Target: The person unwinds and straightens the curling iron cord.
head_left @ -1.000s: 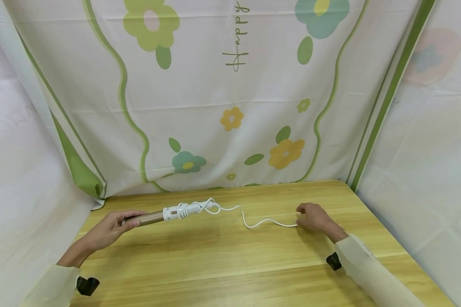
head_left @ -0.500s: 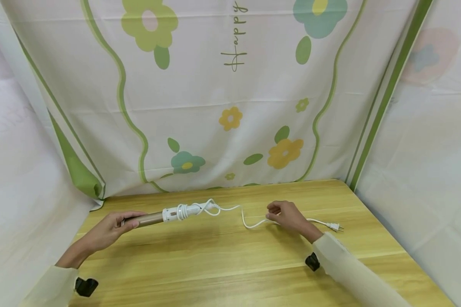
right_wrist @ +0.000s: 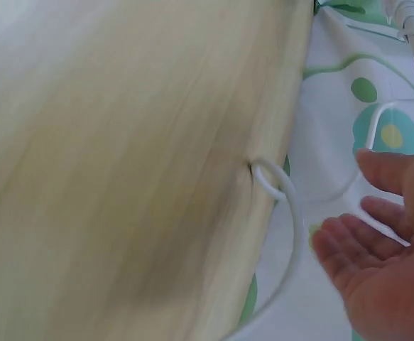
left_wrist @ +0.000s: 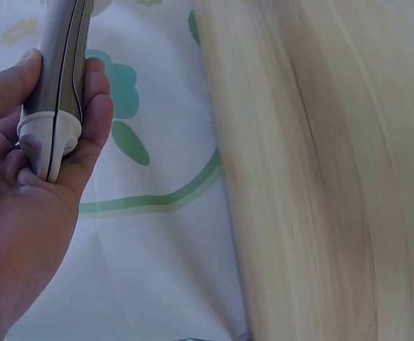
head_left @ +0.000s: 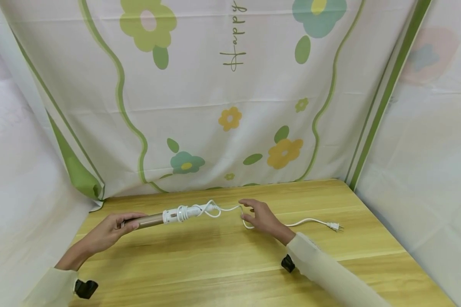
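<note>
My left hand (head_left: 103,232) grips the bronze barrel of a curling iron (head_left: 151,220), thumb on one side and fingers on the other. In the left wrist view, the barrel's white-capped tip (left_wrist: 50,135) lies against the palm. The iron's white handle (head_left: 173,214) points right, with cord looped round it. From there the white power cord (head_left: 309,220) runs right across the table to a two-pin plug (head_left: 333,226). My right hand (head_left: 265,218) is over the cord's bend, thumb and fingers parted. In the right wrist view, the cord (right_wrist: 295,234) passes beside and behind those fingers.
A wood-grain table (head_left: 215,273) lies under both hands. White cloth with printed flowers (head_left: 196,76) hangs behind its far edge, and pale cloth walls (head_left: 430,162) stand at the sides. A black wrist camera (head_left: 86,289) sits by the left sleeve.
My right hand has moved left along the cord, from near the plug end to the bend by the handle, exposing the plug. The left hand and curling iron have stayed almost still.
</note>
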### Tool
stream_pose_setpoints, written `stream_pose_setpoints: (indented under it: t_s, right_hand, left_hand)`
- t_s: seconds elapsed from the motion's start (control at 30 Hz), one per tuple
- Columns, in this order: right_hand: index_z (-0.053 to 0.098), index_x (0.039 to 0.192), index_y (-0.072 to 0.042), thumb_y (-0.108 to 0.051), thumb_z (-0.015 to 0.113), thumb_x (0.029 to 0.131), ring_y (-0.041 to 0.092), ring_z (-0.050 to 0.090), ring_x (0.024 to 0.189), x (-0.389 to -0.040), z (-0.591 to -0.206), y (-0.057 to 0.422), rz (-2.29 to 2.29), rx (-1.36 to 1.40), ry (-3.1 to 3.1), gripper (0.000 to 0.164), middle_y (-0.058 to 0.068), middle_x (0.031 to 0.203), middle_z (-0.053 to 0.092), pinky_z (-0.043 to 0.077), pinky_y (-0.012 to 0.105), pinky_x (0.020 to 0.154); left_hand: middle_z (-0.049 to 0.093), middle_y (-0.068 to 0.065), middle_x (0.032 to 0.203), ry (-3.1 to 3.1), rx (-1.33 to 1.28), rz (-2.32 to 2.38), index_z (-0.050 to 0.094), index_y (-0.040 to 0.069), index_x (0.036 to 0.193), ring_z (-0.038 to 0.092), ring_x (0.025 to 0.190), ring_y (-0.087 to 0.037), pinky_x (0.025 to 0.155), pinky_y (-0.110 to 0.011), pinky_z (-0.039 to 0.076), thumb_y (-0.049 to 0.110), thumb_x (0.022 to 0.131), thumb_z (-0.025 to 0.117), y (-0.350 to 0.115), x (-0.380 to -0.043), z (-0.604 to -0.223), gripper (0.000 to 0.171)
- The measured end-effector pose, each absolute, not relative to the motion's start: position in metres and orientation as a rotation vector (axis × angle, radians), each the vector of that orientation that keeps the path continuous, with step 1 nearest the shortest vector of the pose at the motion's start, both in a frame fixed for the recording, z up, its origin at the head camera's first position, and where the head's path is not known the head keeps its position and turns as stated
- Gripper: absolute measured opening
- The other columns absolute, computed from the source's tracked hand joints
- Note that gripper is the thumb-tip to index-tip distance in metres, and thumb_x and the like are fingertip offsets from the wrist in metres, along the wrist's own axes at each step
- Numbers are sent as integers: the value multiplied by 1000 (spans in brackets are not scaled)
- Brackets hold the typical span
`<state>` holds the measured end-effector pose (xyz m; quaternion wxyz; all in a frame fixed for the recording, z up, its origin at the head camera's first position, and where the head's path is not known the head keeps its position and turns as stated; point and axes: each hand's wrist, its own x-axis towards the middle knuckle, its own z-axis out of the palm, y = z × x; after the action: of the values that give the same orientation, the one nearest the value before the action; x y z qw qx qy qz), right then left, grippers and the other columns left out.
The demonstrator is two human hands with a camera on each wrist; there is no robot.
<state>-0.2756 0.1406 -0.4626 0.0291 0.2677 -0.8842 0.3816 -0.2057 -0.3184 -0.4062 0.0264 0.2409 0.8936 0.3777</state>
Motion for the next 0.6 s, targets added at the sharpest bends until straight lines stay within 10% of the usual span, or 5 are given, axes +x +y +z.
stream_pose_setpoints:
  t_s: [0.6]
  right_hand:
    - [75,108,-8,-13,67,93,26,68,105,-286,-470,116,1166,845,-2602,18,7,110,73,53,47,90]
  left_hand:
    - [65,-19,121,2744,778,1161,59,2,134,58,92,-1,72,-25,48,14,104,50,-317,-208,-408,33]
